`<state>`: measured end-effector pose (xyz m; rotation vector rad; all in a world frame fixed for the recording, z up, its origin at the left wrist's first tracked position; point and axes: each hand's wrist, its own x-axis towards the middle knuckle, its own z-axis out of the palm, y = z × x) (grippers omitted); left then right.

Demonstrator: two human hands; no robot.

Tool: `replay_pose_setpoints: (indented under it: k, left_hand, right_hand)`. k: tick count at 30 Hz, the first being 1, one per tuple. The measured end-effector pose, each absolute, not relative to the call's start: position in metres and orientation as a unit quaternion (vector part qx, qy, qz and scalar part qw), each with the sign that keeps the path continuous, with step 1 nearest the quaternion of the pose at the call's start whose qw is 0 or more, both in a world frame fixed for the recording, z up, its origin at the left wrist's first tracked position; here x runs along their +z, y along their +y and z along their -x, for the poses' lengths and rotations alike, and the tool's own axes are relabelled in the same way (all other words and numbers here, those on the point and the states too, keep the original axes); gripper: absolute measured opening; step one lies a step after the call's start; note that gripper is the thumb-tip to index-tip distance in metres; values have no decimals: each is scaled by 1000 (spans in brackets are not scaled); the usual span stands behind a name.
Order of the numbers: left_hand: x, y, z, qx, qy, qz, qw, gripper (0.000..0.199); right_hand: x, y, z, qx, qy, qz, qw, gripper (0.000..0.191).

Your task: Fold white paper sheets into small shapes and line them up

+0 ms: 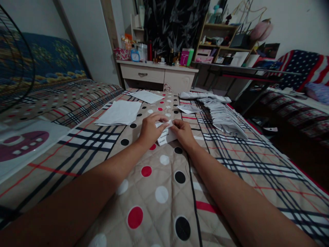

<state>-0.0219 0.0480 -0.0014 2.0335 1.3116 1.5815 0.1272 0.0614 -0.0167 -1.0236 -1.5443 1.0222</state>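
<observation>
Both hands, the left [153, 128] and the right [184, 133], are curled nearly closed, fingertips pinching the top of a small white printed paper piece [167, 136] held just over the polka-dot quilted bedspread [161, 194]. It looks light, thin and easily creased, best gripped gently by its edges. Beyond lie flat white sheets [120, 112] and, rightward, a fanned row of folded white papers [223, 116].

Bare left hand [151, 129], bare right hand [185, 134]; forearms [117, 164] bare.
</observation>
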Motion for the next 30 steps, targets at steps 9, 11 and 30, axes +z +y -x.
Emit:
replay_pose_setpoints:
  k: [9,11,30]
  left_hand:
    - [-9,55,28,528,461,-625,343,34]
    - [-9,55,28,542,449,-611,361,34]
    - [-4,60,36,490,316,-426,691,28]
  right_hand:
    - [-17,62,-128,382,-630,442,511,18]
    - [-16,63,-128,371,-626,440,527,22]
    - [1,45,-123,481,-593,330,556,33]
